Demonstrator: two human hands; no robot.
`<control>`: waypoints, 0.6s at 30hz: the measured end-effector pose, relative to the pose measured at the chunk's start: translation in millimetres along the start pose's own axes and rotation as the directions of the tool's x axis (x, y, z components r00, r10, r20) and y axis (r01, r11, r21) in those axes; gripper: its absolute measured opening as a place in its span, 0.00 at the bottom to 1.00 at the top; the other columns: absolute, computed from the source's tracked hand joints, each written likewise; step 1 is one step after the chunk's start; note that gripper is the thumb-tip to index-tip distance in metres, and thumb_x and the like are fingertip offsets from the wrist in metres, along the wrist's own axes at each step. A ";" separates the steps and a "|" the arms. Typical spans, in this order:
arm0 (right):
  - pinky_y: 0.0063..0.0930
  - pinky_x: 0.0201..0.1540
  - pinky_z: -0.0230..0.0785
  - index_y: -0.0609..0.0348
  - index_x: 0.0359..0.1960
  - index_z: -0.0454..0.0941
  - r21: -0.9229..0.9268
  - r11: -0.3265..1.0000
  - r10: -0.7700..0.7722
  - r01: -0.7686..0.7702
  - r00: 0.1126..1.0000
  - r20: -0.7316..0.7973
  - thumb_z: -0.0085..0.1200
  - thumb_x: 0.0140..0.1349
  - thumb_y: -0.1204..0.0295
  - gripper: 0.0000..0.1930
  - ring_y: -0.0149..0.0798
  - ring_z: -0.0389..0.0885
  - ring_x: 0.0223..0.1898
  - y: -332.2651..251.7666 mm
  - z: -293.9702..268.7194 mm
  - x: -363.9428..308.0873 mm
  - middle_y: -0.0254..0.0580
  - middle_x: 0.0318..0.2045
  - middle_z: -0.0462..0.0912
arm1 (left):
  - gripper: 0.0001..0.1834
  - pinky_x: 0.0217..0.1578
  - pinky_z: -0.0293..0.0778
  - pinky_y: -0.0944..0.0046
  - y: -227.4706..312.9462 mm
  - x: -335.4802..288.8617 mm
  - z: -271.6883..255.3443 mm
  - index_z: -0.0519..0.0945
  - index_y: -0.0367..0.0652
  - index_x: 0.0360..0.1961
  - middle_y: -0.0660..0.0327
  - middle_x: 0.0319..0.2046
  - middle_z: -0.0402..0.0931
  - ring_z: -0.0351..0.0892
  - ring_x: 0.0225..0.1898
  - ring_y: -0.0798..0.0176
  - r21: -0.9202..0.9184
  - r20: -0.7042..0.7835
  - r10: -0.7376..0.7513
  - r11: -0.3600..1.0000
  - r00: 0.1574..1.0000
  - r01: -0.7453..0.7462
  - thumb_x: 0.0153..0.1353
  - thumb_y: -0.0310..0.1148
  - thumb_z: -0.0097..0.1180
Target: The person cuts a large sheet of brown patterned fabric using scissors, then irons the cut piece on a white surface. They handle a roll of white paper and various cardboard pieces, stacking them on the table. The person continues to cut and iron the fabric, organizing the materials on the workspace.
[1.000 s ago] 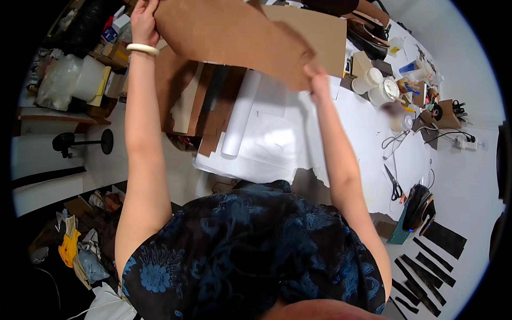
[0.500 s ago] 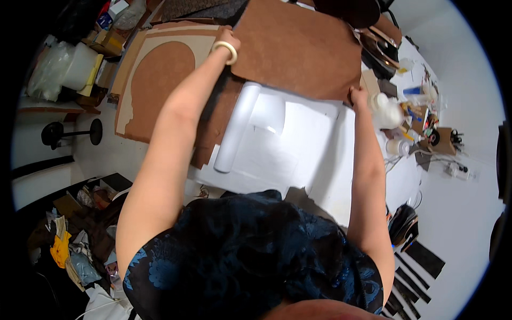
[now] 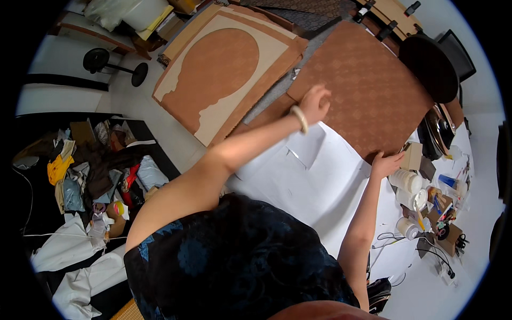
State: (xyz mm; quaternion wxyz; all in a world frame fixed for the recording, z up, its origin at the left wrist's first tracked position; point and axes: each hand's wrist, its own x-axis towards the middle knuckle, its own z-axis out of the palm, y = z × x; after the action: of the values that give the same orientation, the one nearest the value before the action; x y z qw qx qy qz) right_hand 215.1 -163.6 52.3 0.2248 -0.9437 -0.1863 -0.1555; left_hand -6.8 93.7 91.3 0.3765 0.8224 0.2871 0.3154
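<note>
A large brown patterned sheet (image 3: 368, 90) lies over the far part of the table. My left hand (image 3: 316, 103), with a pale bangle at the wrist, is over its near left edge, fingers loosely bent and apart, holding nothing visible. At the near right corner my right hand (image 3: 388, 164) rests with thumb and fingers spread, touching the sheet's edge. White paper (image 3: 304, 186) covers the table nearer me, partly beneath the brown sheet. My left forearm hides some of it.
At left lies a beige board (image 3: 234, 109) around a brown rounded shape (image 3: 218, 69). White tubs (image 3: 406, 181), tools and cables crowd the right side. A black round object (image 3: 429, 69) stands at the far right. Scraps (image 3: 90, 176) fill the lower left.
My left hand has let go of the brown sheet's left edge and come nearer. My right hand's fingers have spread from their grip. The view has turned; the white roll no longer shows.
</note>
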 end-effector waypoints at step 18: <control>0.53 0.64 0.56 0.59 0.38 0.80 0.506 0.758 -0.586 0.411 0.770 0.253 0.57 0.56 0.74 0.09 0.60 0.61 0.63 -183.0 -79.4 -223.7 0.52 0.55 0.70 | 0.14 0.49 0.74 0.61 -12.9 -157.5 -265.3 0.77 0.38 0.43 0.55 0.45 0.74 0.77 0.46 0.58 -0.130 -0.591 -0.240 0.971 0.770 0.202 0.54 0.20 0.56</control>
State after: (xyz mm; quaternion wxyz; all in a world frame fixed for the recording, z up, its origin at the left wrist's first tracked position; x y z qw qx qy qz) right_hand -76.0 -113.1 102.4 0.3295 -0.7961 -0.5068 0.0278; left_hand -305.0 105.4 170.6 0.3242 0.6282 0.4768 0.5224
